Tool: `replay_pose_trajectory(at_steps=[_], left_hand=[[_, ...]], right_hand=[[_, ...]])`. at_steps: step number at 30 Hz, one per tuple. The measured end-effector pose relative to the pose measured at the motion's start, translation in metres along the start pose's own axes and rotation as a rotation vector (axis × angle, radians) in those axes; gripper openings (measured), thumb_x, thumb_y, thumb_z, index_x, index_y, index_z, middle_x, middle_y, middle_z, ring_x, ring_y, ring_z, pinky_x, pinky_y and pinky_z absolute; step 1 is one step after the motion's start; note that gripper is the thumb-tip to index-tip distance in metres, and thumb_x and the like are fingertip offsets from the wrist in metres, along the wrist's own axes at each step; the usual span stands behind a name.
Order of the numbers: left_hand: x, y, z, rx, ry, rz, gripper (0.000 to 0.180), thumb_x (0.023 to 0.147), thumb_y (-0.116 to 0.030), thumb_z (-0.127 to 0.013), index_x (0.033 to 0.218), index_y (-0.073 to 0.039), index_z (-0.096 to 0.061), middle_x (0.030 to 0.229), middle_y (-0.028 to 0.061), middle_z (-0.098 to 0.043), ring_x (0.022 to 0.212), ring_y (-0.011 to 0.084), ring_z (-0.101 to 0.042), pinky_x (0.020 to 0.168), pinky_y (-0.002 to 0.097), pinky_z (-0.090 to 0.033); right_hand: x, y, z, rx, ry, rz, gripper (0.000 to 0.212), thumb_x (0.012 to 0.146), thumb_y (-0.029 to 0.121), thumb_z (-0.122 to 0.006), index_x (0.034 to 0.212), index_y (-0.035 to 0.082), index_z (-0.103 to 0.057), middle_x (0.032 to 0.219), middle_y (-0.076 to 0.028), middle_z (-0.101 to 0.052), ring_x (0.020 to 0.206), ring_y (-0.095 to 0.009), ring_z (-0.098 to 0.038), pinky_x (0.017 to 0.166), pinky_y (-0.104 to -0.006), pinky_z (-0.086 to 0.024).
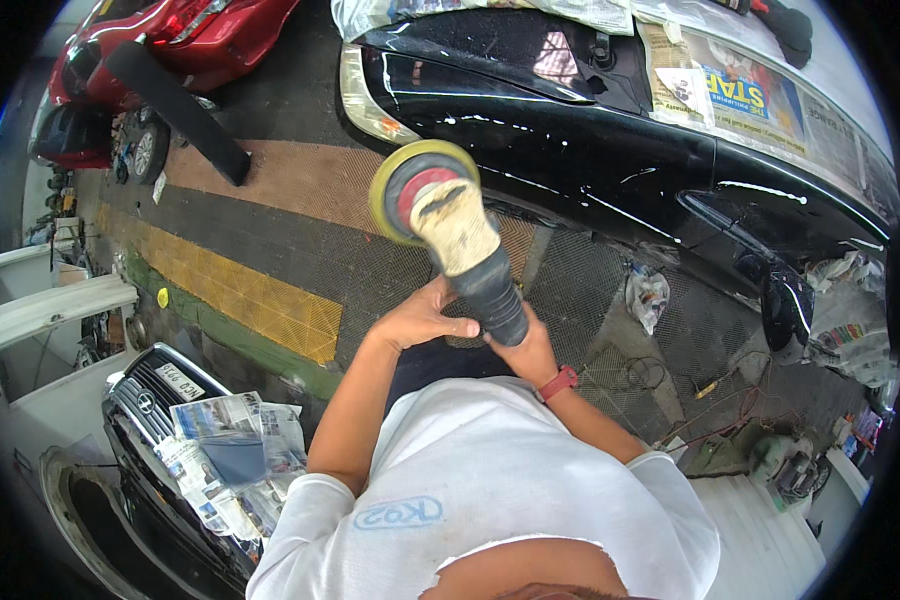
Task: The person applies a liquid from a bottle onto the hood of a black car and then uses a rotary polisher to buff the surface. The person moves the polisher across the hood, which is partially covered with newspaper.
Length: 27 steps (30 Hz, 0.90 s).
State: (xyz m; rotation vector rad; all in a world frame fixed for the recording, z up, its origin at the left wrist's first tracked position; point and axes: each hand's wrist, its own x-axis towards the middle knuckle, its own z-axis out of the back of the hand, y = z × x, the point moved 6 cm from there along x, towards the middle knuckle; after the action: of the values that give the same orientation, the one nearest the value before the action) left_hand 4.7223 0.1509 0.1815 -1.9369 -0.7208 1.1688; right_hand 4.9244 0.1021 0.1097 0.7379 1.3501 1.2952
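A polisher (460, 232) with a black ribbed grip and a yellow-rimmed round pad (394, 190) is held up in front of my body. Its pad points toward the front corner of a black car (560, 155), apart from the bodywork. My right hand (530, 347), with a red watch on the wrist, wraps round the lower end of the grip. From the left, my left hand (425, 318) curls against the polisher; its thumb stretches toward the grip and its fingers pass partly out of sight behind the tool. White spots and streaks lie on the car's glossy side.
Newspaper (750, 100) covers part of the black car. A red car (180, 50) stands far left, near a long dark bar (175, 112). A newspaper-covered car front (145, 400) is at lower left. Plastic wrap (648, 298), cords (740, 410) and a machine (795, 468) lie to the right.
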Motion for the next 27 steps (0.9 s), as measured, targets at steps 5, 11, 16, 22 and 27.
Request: replay_pose_trajectory(at_steps=[5, 11, 16, 22, 27], left_hand=[[-0.024, -0.007, 0.028, 0.275, -0.442, -0.144, 0.095, 0.098, -0.044, -0.084, 0.168, -0.003, -0.035, 0.165, 0.0205, -0.048, 0.156, 0.0353, -0.043, 0.130, 0.0521, -0.034], [0.026, -0.093, 0.047, 0.656, -0.467, -0.576, 0.076, 0.099, -0.026, -0.080, 0.162, -0.004, -0.045, 0.158, 0.0221, -0.054, 0.150, 0.0352, -0.051, 0.127, 0.0488, -0.039], [0.108, -0.130, 0.082, 0.595, -0.236, -0.813, 0.063, 0.097, -0.027, -0.082, 0.151, -0.006, -0.058, 0.152, 0.0183, -0.058, 0.141, 0.0347, -0.057, 0.120, 0.0454, -0.044], [0.152, -0.140, 0.164, 0.340, -0.144, -0.715, 0.061, 0.092, -0.033, -0.086, 0.140, -0.004, -0.062, 0.140, 0.0171, -0.058, 0.136, 0.0370, -0.057, 0.117, 0.0465, -0.044], [0.168, -0.147, 0.246, 0.199, -0.169, -0.645, 0.056, 0.091, -0.028, -0.087, 0.135, -0.004, -0.062, 0.134, 0.0165, -0.059, 0.130, 0.0336, -0.059, 0.114, 0.0447, -0.046]], right_hand=[[0.025, -0.020, 0.030, -0.116, -0.266, 0.058, 0.064, 0.079, 0.012, -0.091, 0.135, 0.000, -0.062, 0.110, -0.026, -0.079, 0.104, -0.044, -0.078, 0.087, -0.0476, -0.061], [0.026, -0.027, 0.024, -0.274, -0.449, -0.070, 0.061, 0.082, 0.016, -0.089, 0.135, 0.000, -0.063, 0.111, -0.027, -0.078, 0.105, -0.046, -0.077, 0.090, -0.0497, -0.060], [0.038, -0.013, -0.022, -0.308, -0.536, -0.149, 0.060, 0.084, 0.011, -0.087, 0.136, -0.004, -0.062, 0.110, -0.025, -0.079, 0.102, -0.038, -0.079, 0.093, -0.0444, -0.059], [0.079, 0.028, -0.104, -0.304, -0.621, -0.315, 0.059, 0.086, 0.015, -0.088, 0.134, -0.006, -0.061, 0.110, -0.023, -0.079, 0.102, -0.029, -0.078, 0.093, -0.0405, -0.058], [0.133, 0.066, -0.151, -0.394, -0.591, -0.398, 0.061, 0.084, 0.018, -0.090, 0.134, -0.004, -0.061, 0.108, -0.027, -0.078, 0.102, -0.044, -0.079, 0.090, -0.0459, -0.060]])
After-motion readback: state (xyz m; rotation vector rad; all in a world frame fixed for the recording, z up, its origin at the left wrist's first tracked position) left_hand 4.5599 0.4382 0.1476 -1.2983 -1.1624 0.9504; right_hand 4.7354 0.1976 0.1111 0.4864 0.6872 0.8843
